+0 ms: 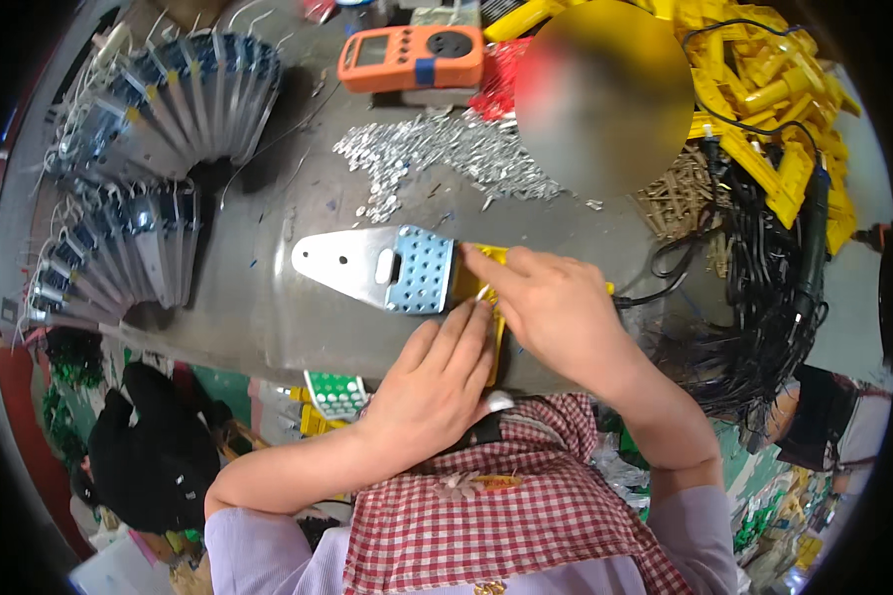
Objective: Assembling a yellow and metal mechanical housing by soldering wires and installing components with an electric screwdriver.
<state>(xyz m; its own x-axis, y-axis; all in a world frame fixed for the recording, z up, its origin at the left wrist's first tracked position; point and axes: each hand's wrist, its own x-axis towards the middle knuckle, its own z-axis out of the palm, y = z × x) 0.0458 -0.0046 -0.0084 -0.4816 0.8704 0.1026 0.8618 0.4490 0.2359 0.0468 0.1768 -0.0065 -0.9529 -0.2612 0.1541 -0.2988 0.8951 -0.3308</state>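
Observation:
A yellow plastic housing [493, 369] lies at the near edge of the table, mostly covered by my hands. My left hand [432, 372] holds it from the near left, fingers together and their tips on its middle, beside a small white piece. From the right, my right hand [561, 307] grips its far part, the index finger reaching to its far left corner. What lies under the fingers is hidden. Touching or just left of the housing is a flat silver metal plate [352, 260] with rounded end and holes; a blue perforated panel [422, 270] covers its right end.
Two fanned rows of clear-and-blue pieces with white wires [189, 104] stand at left. Beyond my hands lie small silver metal parts [437, 149] and an orange multimeter [412, 59]. Yellow housings [764, 89], brass-coloured pins [677, 198] and black cables [744, 317] crowd the right.

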